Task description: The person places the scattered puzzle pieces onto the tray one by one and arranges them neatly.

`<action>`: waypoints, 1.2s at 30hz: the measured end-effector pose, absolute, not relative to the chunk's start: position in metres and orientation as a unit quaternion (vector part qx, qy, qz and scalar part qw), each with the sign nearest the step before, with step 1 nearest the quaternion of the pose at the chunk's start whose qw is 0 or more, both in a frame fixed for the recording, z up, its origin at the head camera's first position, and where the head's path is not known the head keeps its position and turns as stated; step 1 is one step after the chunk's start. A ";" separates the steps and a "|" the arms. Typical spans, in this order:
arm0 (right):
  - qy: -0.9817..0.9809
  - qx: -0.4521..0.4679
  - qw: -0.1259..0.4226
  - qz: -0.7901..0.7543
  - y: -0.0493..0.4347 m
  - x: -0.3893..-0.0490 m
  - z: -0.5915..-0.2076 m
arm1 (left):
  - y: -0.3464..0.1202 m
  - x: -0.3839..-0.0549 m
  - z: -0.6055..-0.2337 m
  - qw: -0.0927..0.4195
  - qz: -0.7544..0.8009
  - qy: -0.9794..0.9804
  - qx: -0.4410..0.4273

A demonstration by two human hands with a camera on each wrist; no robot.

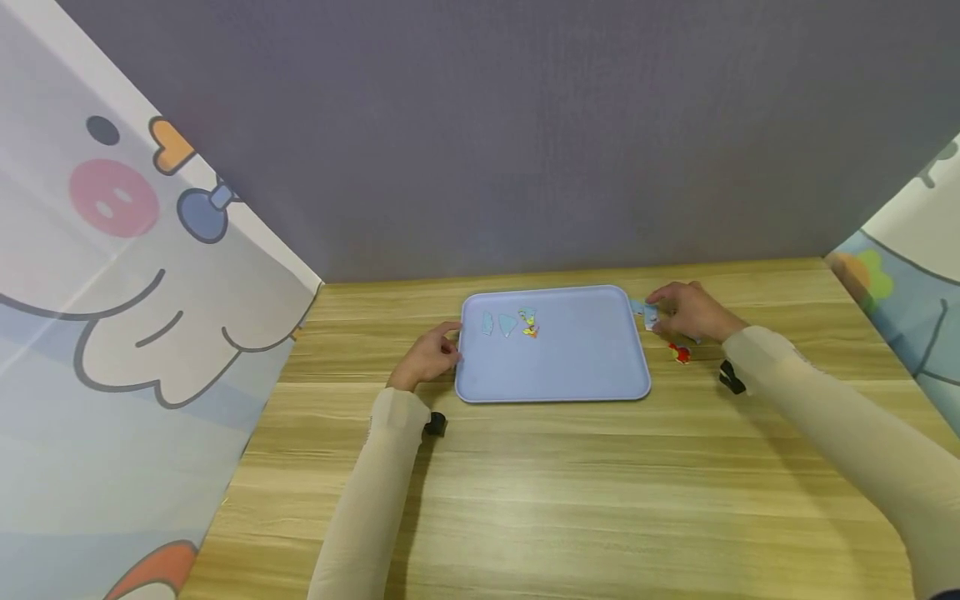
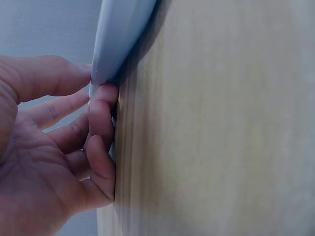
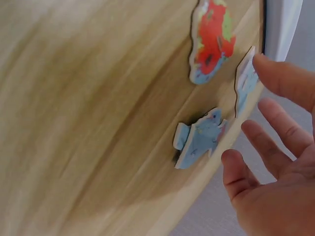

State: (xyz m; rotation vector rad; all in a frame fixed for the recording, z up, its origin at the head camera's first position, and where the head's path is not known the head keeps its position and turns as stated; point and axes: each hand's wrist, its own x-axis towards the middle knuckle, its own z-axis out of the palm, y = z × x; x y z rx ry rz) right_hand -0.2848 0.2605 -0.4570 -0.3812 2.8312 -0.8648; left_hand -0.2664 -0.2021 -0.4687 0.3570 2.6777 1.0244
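My left hand (image 1: 427, 357) holds the left rim of a pale blue tray (image 1: 555, 379); in the left wrist view, the thumb and curled fingers meet the tray's edge (image 2: 120, 39). Beyond the tray's right side, my right hand (image 1: 690, 310) hovers with loosely spread fingers over puzzle pieces. A light blue puzzle piece (image 3: 246, 81) lies by its thumb; whether they touch I cannot tell. Nearby are a red puzzle piece (image 3: 211, 42) and a blue puzzle piece (image 3: 202, 137). On the tray lie a narrow blue piece (image 1: 487, 323), a triangular blue piece (image 1: 507, 324) and yellow-patterned pieces (image 1: 529, 322).
The wood-grain table (image 1: 570, 483) runs back to a grey panel (image 1: 525, 142). Cartoon-printed walls (image 1: 150, 292) stand at the left and right. Black straps (image 1: 731, 377) show at both wrists.
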 end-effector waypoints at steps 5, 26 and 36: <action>0.948 -0.156 0.054 -0.274 0.261 -0.287 -0.460 | -0.203 -0.267 -0.469 0.126 0.352 0.919 0.125; 0.949 -0.169 0.019 -0.267 0.266 -0.284 -0.467 | -0.202 -0.267 -0.467 0.132 0.348 0.919 0.127; 0.927 -0.187 -0.046 -0.323 0.256 -0.291 -0.463 | -0.202 -0.266 -0.467 0.132 0.348 0.920 0.121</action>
